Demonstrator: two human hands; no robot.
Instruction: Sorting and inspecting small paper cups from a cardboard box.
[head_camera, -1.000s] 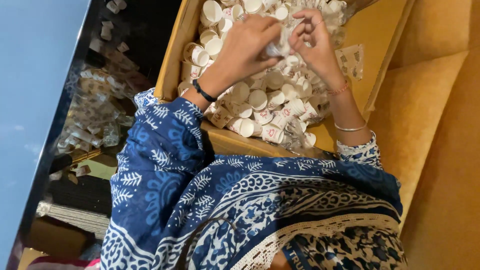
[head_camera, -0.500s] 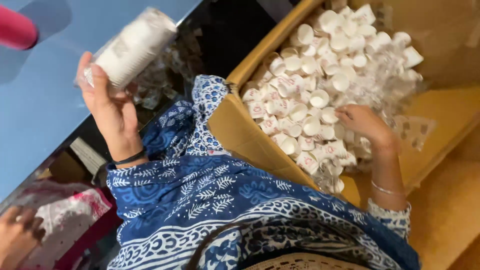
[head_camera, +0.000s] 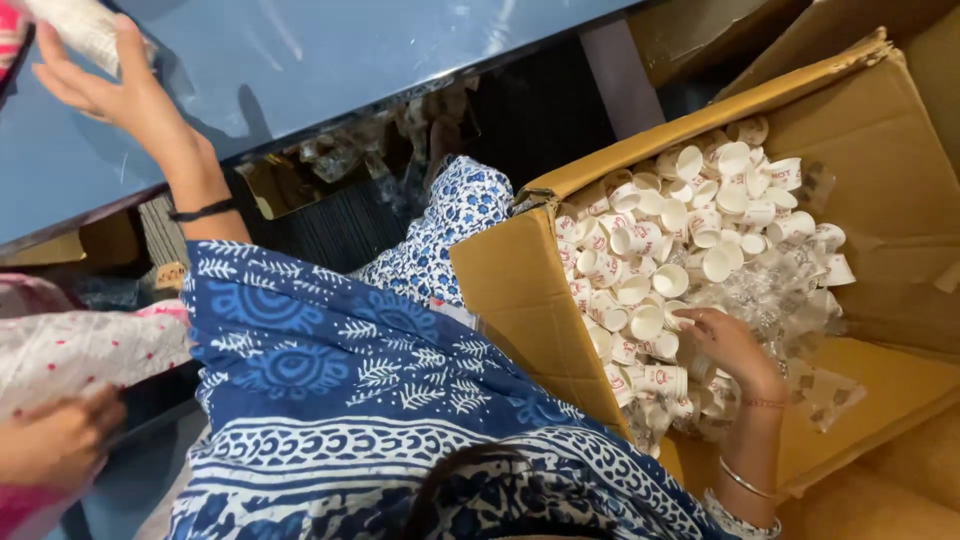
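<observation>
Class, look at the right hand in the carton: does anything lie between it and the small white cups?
Nothing visible does. The right hand already rests on the small white cups heaped in the cardboard carton. Clear plastic wrap lies beside it, not in its way.

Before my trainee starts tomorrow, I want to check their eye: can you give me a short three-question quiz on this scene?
1. True or false: the right hand rests among the paper cups in the cardboard box.
2. What does the left hand reach toward? A) a wrapped stack of cups B) a pair of scissors C) a bottle
3. Fill in: the left hand is raised over the blue ____.

Key: 1 true; 2 A; 3 table.
</observation>
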